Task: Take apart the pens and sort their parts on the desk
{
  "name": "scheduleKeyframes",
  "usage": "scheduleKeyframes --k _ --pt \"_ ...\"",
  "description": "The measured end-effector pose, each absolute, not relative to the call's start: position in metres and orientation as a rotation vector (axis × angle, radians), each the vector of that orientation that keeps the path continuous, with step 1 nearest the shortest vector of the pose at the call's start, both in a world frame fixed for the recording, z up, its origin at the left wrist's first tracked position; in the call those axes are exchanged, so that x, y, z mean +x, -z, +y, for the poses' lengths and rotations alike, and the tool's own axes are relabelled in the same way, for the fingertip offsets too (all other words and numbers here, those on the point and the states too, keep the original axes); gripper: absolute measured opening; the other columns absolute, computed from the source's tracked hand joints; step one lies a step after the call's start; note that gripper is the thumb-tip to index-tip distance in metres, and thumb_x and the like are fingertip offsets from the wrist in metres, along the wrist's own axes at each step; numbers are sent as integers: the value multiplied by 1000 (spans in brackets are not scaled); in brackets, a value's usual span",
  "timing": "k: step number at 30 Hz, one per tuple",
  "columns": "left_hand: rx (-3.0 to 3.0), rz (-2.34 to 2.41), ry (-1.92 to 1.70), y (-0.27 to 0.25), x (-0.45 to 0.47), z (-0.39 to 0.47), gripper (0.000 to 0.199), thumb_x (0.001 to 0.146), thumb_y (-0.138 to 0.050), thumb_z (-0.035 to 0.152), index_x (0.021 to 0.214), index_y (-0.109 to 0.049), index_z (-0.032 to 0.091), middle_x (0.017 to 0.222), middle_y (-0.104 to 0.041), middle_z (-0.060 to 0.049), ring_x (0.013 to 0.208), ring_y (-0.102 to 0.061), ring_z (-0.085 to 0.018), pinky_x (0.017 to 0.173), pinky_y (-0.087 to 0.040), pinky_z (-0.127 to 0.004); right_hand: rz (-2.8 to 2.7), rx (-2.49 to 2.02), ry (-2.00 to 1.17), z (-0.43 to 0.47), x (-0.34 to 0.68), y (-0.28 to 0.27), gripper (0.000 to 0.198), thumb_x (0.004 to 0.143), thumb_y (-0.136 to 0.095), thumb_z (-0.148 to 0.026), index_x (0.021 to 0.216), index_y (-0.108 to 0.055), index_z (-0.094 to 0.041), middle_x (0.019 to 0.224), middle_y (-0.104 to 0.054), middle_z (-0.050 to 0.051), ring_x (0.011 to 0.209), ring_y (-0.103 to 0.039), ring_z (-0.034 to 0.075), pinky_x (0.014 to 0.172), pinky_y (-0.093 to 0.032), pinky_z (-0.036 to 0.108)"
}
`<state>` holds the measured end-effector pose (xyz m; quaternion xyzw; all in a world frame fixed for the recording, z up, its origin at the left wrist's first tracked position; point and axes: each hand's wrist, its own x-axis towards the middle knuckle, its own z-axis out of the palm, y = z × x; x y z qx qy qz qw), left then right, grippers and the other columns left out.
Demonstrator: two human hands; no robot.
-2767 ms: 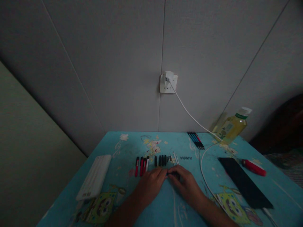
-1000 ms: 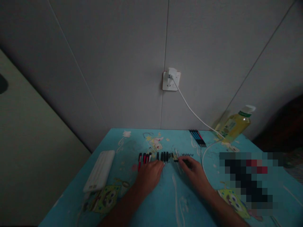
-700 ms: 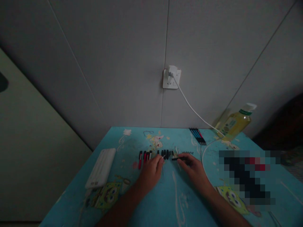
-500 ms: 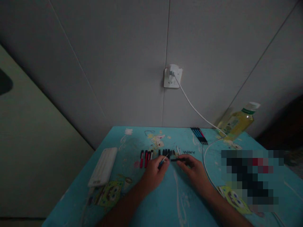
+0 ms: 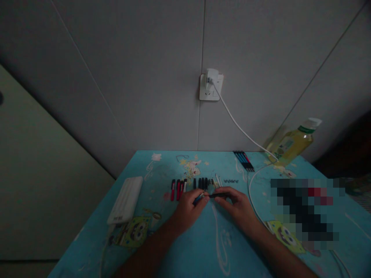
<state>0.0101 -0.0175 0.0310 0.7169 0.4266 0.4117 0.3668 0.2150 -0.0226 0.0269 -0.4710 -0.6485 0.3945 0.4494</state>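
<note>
My left hand (image 5: 187, 207) is closed around a blue pen part (image 5: 198, 199), with a thin tip poking out toward the right. In the fingers of my right hand (image 5: 240, 206) is a black pen part (image 5: 217, 195), held nearly level. The two parts meet or nearly meet end to end between my hands; whether they touch I cannot tell. Just behind the hands lie red pen barrels (image 5: 173, 191), short black pen parts (image 5: 199, 183), thin pale refills (image 5: 218, 180) and a row of small dark springs (image 5: 231, 181).
Several blue and black pens (image 5: 244, 160) lie side by side at the back. A white power bank (image 5: 126, 200) rests on the left. A bottle of yellow liquid (image 5: 294, 143) stands back right, near a white cable (image 5: 239, 126) from the wall socket (image 5: 211, 87). A blurred-out patch covers the right side.
The black part in my right hand and the blue part in my left hand have come together. The view has tilted slightly, so the table sits higher.
</note>
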Motion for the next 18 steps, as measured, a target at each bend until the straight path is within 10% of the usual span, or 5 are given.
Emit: scheduleKeyframes --k 18 --pt "1872 1058 -1057 -28 11 -19 15 91 -59 29 94 -69 18 87 -69 -1 82 -64 -15 76 -45 -21 -1607 -1110 -1041 -25 213 -30 27 82 -73 -31 108 -67 -25 103 -73 3 94 -67 20 87 -51 35"
